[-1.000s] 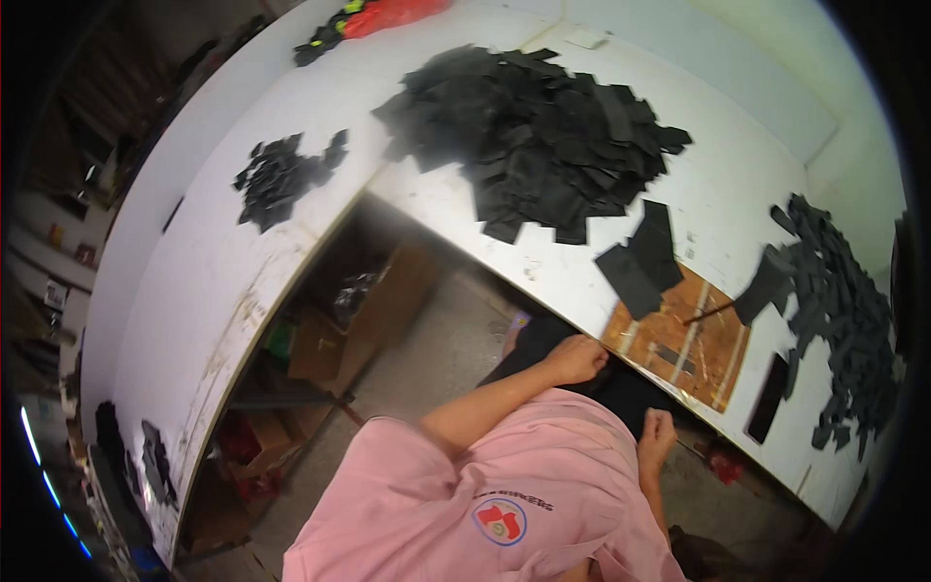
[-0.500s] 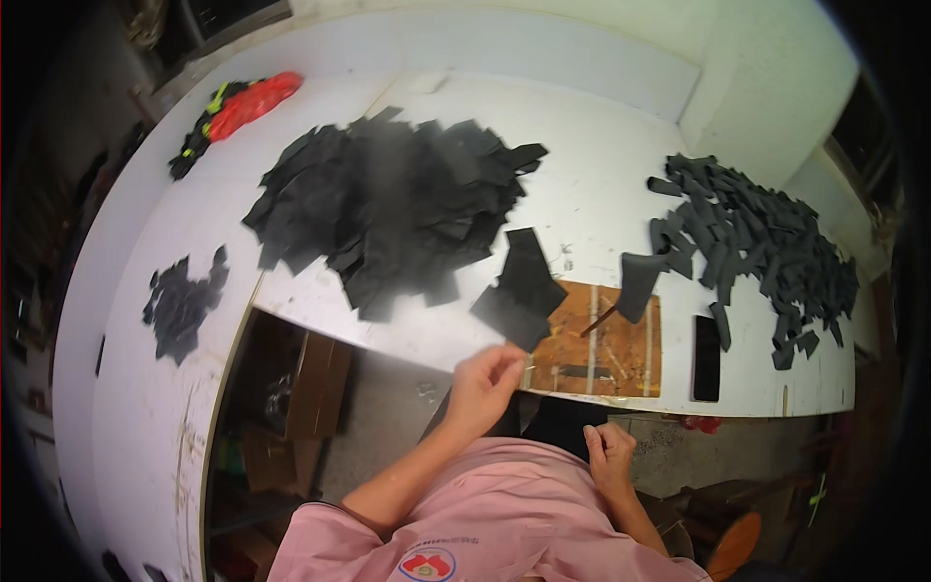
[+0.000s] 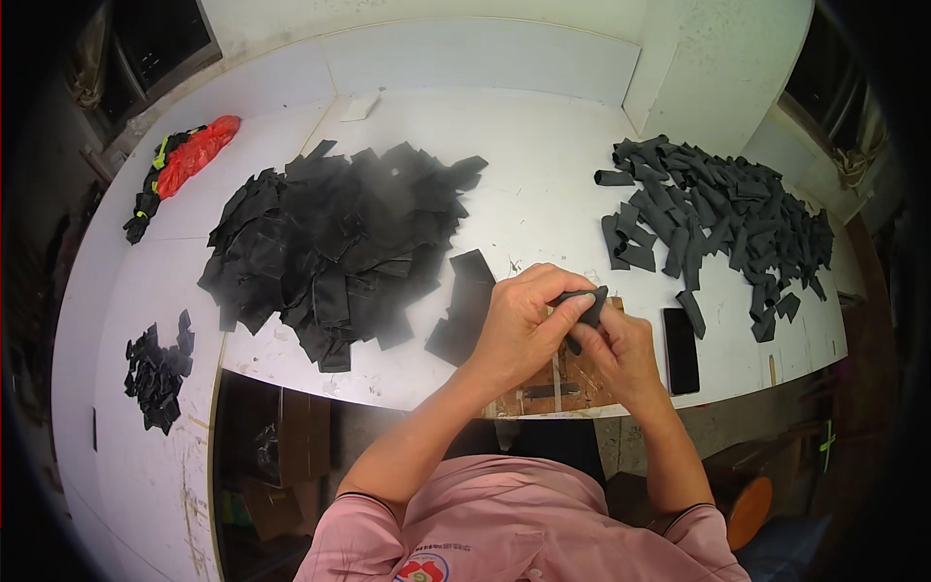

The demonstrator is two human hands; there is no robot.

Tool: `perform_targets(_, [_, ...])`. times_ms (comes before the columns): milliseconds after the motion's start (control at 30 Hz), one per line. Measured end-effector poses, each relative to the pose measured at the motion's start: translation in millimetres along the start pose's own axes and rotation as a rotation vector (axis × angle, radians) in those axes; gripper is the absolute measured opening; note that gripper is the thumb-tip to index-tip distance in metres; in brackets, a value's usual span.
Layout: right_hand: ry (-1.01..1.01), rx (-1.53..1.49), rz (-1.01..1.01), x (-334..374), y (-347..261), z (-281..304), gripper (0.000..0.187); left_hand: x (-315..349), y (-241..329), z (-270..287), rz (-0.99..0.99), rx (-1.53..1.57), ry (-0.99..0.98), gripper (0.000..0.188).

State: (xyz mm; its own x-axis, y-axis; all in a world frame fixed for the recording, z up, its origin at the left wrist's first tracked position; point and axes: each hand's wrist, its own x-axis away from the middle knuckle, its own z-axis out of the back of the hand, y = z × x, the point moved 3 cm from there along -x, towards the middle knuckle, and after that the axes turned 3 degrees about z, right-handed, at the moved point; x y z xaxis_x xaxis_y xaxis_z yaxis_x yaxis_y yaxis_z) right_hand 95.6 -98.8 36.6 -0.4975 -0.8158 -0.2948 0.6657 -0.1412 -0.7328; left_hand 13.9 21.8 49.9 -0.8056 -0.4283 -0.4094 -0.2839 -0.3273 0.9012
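Above the brown wooden board (image 3: 592,388) at the table's front edge, a black fabric piece (image 3: 593,303) is pinched between both my hands. My left hand (image 3: 524,325) grips it from the left, thumb on top. On its right side, the fingers of my right hand (image 3: 626,349) close around its lower end. My fingers cover much of the piece, so its full shape is hidden. Just left of my left hand lie a few flat black pieces (image 3: 469,296), partly behind the hand. Beyond them spreads a big heap of flat black pieces (image 3: 320,242).
Many black rolled, tube-like pieces (image 3: 718,209) cover the table's right side. A dark phone (image 3: 681,351) lies right of the board. At far left are a small black pile (image 3: 158,373) and a red plastic bag (image 3: 199,155). Cardboard boxes (image 3: 303,436) stand below the table.
Both hands have risen from near my lap to above the board and now hold a black piece. The piece that lay on the board's right part no longer shows there. The view has shifted.
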Motion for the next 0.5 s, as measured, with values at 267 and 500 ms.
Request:
perform_targets(267, [0.007, -0.019, 0.295, -43.6, -9.3, 51.9, 0.029, -4.7, -81.9, 53.4, 0.245, -0.227, 0.353, 0.016])
perform_targets(500, [0.305, -0.422, -0.277, -31.8, 66.1, 54.3, 0.025, -37.2, -178.8, 62.6, 0.626, -1.027, 0.049, 0.04])
